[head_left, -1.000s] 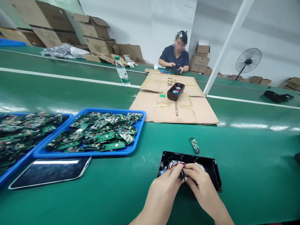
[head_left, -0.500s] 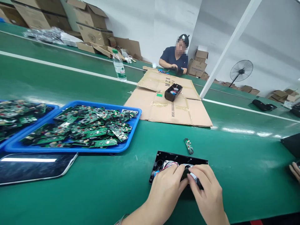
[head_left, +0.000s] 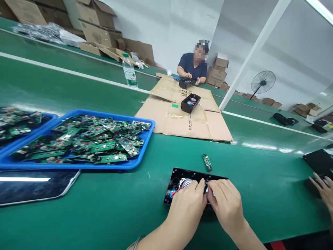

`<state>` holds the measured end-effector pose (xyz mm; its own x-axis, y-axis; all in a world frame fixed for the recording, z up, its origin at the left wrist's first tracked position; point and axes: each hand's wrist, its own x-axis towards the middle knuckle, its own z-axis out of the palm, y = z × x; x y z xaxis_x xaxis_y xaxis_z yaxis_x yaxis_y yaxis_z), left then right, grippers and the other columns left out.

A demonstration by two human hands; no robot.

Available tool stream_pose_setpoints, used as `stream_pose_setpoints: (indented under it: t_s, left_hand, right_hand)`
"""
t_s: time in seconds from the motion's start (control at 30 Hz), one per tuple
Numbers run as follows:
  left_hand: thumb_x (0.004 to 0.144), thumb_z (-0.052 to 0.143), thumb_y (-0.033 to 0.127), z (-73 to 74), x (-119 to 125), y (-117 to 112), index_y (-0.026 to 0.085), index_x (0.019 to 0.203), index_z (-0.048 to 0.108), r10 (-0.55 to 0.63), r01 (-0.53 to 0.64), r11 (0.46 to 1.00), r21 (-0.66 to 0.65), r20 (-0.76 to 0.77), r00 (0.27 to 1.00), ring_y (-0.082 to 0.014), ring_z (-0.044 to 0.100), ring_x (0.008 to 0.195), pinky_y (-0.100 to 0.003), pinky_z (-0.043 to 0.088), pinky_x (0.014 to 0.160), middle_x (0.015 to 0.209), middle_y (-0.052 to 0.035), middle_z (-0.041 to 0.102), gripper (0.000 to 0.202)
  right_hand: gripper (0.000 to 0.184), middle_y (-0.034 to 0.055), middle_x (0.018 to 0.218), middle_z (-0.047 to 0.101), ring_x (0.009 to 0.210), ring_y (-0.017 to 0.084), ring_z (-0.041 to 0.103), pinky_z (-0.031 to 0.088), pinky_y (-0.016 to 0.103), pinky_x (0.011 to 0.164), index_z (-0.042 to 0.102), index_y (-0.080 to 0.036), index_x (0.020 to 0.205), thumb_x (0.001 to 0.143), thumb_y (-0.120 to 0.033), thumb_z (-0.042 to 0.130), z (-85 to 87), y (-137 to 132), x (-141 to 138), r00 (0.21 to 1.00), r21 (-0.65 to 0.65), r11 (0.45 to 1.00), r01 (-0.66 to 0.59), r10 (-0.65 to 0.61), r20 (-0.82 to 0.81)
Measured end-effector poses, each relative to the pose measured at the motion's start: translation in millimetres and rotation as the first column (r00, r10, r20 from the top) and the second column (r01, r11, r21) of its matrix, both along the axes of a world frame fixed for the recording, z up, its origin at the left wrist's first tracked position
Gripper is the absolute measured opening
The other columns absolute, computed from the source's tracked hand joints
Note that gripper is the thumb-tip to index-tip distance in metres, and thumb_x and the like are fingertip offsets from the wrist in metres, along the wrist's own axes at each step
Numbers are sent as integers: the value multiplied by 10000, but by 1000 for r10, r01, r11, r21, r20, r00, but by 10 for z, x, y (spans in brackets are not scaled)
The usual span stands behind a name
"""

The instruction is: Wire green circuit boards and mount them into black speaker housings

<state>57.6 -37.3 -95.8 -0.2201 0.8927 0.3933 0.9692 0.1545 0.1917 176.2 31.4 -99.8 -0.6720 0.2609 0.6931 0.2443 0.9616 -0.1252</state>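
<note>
A black speaker housing (head_left: 169,178) lies open side up on the green table, with a round speaker (head_left: 185,182), red and blue wires and a blue round part (head_left: 172,193) inside. Over its right half, my left hand (head_left: 187,205) is closed, thumb and forefinger pinching a small dark piece (head_left: 206,184) whose kind I cannot make out. My right hand (head_left: 225,201) meets it there, its fingertips pinched against the same piece. Both hands hide much of the housing's right side. Just beyond the housing lies a loose circuit board (head_left: 207,162).
Blue trays (head_left: 149,142) heaped with circuit boards stand at left, above a dark glossy panel (head_left: 33,187). Ahead, flattened cardboard (head_left: 171,121) carries another housing (head_left: 190,103). A water bottle (head_left: 130,73) stands behind. One co-worker (head_left: 194,64) sits opposite; another person's hand (head_left: 322,189) is at right.
My hands have shifted slightly at the housing, and the dark piece between them shows less. The co-worker opposite now has a black housing on the cardboard. The hand at right shows more.
</note>
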Motion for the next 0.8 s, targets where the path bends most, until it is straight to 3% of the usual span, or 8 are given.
stream_pose_setpoints:
  t_s: [0.2,0.3,0.4,0.5,0.53,0.6,0.7,0.8]
  left_hand:
    - [786,448,126,67,-31,-2,299,868,637,-4,43,964,-261,148,989,-172,674,634,-309,612,529,747,75,670,270]
    - [799,464,175,48,-74,-30,303,815,617,3,53,958,-283,192,981,-164,674,656,-270,590,531,744,83,659,200]
    - [821,465,244,51,-133,-53,322,867,599,45,52,947,-319,288,957,-143,684,757,-261,604,607,822,96,669,162]
    - [820,498,272,61,-180,-73,347,944,605,78,48,934,-354,333,940,-112,677,734,-221,592,621,891,89,684,180]
    - [819,504,275,58,-195,-83,352,967,607,80,49,935,-352,342,936,-97,666,688,-196,575,601,899,83,688,197]
    - [815,520,255,47,-239,-116,362,1013,602,71,76,941,-329,413,908,-53,623,594,-128,525,558,866,82,693,239]
    - [792,565,210,59,-376,-187,372,1043,597,49,192,945,-267,691,721,21,586,594,-6,445,536,830,97,687,300]
    - [799,562,247,144,-601,-202,363,984,625,68,218,953,-211,849,524,77,559,628,74,393,567,845,106,670,228]
  right_hand:
    - [165,173,901,572,809,259,489,414,394,666,557,-13,999,883,24,446,10,92,67,978,88,987,-135,118,170]
    - [194,155,987,543,853,256,488,423,402,686,564,-85,956,909,-10,391,56,145,168,952,-46,975,-216,221,211]
    - [226,158,1259,415,1119,311,414,421,495,855,500,-155,1165,941,-161,468,54,181,273,964,-245,961,-128,178,195]
    - [932,198,1457,133,1315,394,131,237,679,985,176,-162,1436,754,-463,736,-44,165,280,891,-291,955,50,88,444]
    - [1086,207,1465,104,1321,406,101,191,709,982,111,-167,1456,669,-456,801,-101,151,258,844,-267,960,86,72,532]
    - [1125,214,1441,194,1300,416,180,198,722,964,143,-197,1455,580,-300,844,-246,130,210,797,-209,971,115,35,603]
    - [1031,196,1333,386,1189,422,371,351,667,894,308,-223,1392,517,-332,842,-542,171,243,871,-151,981,124,-35,491]
    - [721,126,1278,483,1088,360,501,486,504,787,426,-271,1327,711,-512,713,-921,314,514,903,24,990,141,-139,406]
